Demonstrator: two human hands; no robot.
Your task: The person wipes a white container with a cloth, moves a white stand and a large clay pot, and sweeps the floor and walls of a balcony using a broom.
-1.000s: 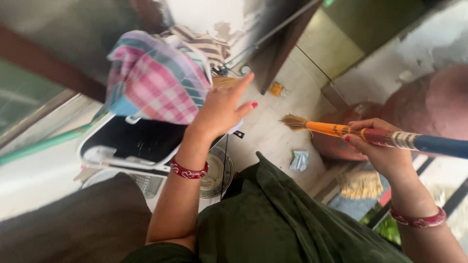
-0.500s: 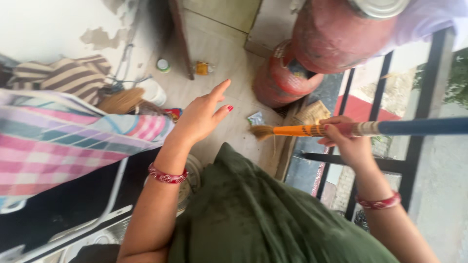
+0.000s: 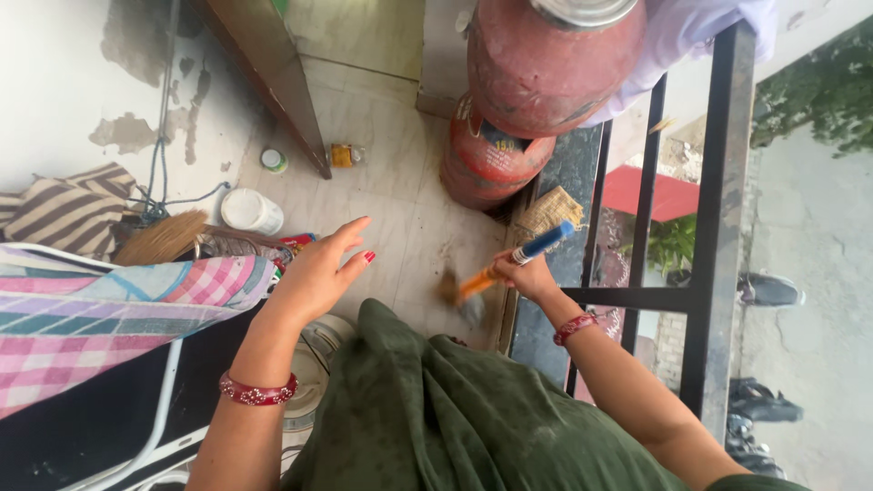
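Note:
My right hand [image 3: 526,275] grips a short broom [image 3: 496,271] with an orange and blue handle, its bristle end pointing down at the tiled floor [image 3: 400,191] by the railing. My left hand [image 3: 320,273] hovers open with fingers spread, holding nothing, just right of a pink and blue checked cloth [image 3: 109,309] draped over a white-framed black machine [image 3: 109,418]. A dark green garment [image 3: 455,409] covers my body below.
Two red gas cylinders [image 3: 536,73] stand at the far end by a black metal railing [image 3: 718,209]. A white pot [image 3: 250,211], small jars, another straw broom [image 3: 164,238] and a striped cloth [image 3: 68,209] lie along the left wall.
My right hand has swung the broom from level down to the floor. The view has tilted toward the railing, and my left hand has dropped lower, still open.

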